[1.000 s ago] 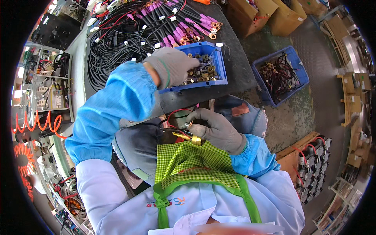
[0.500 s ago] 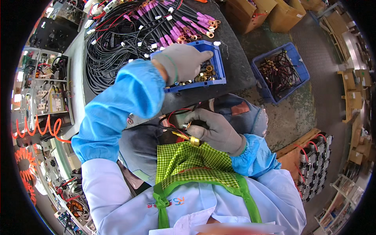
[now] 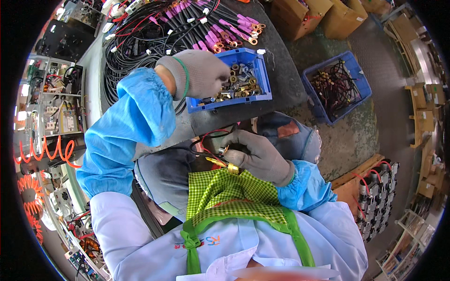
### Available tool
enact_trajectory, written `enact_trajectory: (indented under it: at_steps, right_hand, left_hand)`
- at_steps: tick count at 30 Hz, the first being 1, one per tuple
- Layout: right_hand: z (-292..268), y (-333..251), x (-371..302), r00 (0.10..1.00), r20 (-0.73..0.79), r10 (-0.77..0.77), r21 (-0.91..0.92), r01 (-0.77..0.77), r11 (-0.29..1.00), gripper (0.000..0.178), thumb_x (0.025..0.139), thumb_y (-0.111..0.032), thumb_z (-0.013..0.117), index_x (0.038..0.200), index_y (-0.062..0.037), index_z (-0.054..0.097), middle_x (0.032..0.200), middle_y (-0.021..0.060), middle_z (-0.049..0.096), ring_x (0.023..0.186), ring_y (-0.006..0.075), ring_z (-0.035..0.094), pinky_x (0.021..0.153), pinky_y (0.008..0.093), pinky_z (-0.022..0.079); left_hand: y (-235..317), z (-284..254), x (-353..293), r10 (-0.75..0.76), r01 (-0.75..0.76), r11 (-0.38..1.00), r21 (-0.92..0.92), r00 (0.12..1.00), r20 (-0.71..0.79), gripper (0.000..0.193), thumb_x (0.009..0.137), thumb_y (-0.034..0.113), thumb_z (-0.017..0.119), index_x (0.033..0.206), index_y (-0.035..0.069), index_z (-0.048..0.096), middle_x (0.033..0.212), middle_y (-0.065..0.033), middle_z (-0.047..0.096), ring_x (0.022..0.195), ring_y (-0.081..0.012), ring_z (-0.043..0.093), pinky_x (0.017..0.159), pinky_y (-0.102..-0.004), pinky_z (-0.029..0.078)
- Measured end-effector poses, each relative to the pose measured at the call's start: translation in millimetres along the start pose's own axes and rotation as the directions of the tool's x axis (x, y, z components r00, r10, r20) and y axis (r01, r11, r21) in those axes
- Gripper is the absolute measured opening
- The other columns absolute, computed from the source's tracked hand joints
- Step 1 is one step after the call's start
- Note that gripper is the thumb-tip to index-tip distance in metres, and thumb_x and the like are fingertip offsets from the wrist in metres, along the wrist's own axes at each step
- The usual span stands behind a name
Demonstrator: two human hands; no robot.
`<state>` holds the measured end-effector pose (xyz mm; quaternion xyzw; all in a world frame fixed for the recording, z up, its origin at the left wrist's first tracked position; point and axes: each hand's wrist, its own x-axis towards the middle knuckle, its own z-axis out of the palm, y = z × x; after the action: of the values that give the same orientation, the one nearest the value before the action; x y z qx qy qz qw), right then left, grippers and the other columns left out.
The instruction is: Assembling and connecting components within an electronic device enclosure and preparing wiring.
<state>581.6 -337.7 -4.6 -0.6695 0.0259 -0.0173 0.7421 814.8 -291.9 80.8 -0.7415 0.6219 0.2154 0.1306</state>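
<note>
My left hand, in a grey glove, is over the left part of a blue bin of bolts, nuts and brass fittings. Its fingers are curled closed, and whatever they may hold is hidden. Above my lap, my right hand, also gloved, is closed around a brass connector with a pointed brass tongue beside it. A small silver metal piece shows near its thumb and fingertips. Thin black and red wires run to the left from this hand.
Black cables with purple sleeves and copper lugs are heaped on the dark bench. A blue crate of wires stands on the floor to the right, cardboard boxes behind it. An orange coiled hose hangs at left.
My left hand has moved left within the bin area, and its pointing finger has curled in. More of the bolts and nuts now show. My right hand stays almost still.
</note>
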Motion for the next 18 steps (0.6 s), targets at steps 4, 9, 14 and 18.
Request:
enact_trajectory:
  at_steps: [4, 9, 14, 18]
  right_hand:
    - [2.3, 1.8, 0.0, 0.999, 0.006, 0.037, 0.036, -0.038, 0.999, 0.036, 0.089, -0.031, 0.070, 0.105, 0.0001, 0.060, 0.090, 0.0124, 0.064, 0.080, 0.0197, 0.060, 0.074, 0.0335, 0.050]
    - [4.6, 9.6, -0.5, 1.000, -0.011, -0.002, 0.034, 0.003, 0.999, 0.036, 0.089, -0.031, 0.069, 0.105, -0.0003, 0.060, 0.090, 0.0130, 0.064, 0.080, 0.0221, 0.061, 0.075, 0.0345, 0.050]
    - [2.2, 5.7, 0.1, 1.000, 0.003, -0.002, 0.000, 0.002, 1.000, 0.035, 0.089, -0.031, 0.069, 0.105, -0.0013, 0.060, 0.091, 0.0124, 0.065, 0.081, 0.0211, 0.061, 0.074, 0.0340, 0.050]
    - [3.8, 5.1, 0.4, 1.000, 0.012, 0.023, 0.008, -0.024, 1.000, 0.035, 0.089, -0.031, 0.069, 0.106, -0.0014, 0.060, 0.091, 0.0119, 0.065, 0.081, 0.0204, 0.062, 0.074, 0.0331, 0.050]
  left_hand:
    - [15.3, 9.3, 18.7, 0.015, -0.026, 0.998, -0.050, 0.979, -0.202, 0.042, 0.087, 0.024, 0.050, 0.126, 0.009, 0.056, 0.076, -0.0187, 0.065, 0.075, -0.0384, 0.065, 0.069, -0.0503, 0.050]
    - [35.8, 9.7, 31.8, -0.171, 0.167, 0.985, -0.044, 0.977, -0.130, 0.050, 0.090, 0.022, 0.049, 0.136, 0.003, 0.046, 0.087, -0.0195, 0.069, 0.082, -0.0379, 0.067, 0.070, -0.0489, 0.052]
    - [21.3, 28.1, 38.2, -0.160, 0.149, 0.984, -0.098, 0.980, -0.118, 0.055, 0.094, 0.028, 0.045, 0.143, 0.003, 0.038, 0.088, -0.0190, 0.069, 0.082, -0.0379, 0.067, 0.074, -0.0470, 0.052]
    - [11.5, 25.6, 47.0, -0.142, 0.133, 0.966, -0.222, 0.990, -0.024, 0.060, 0.093, 0.034, 0.048, 0.143, 0.004, 0.038, 0.094, -0.0225, 0.068, 0.088, -0.0392, 0.066, 0.081, -0.0466, 0.051]
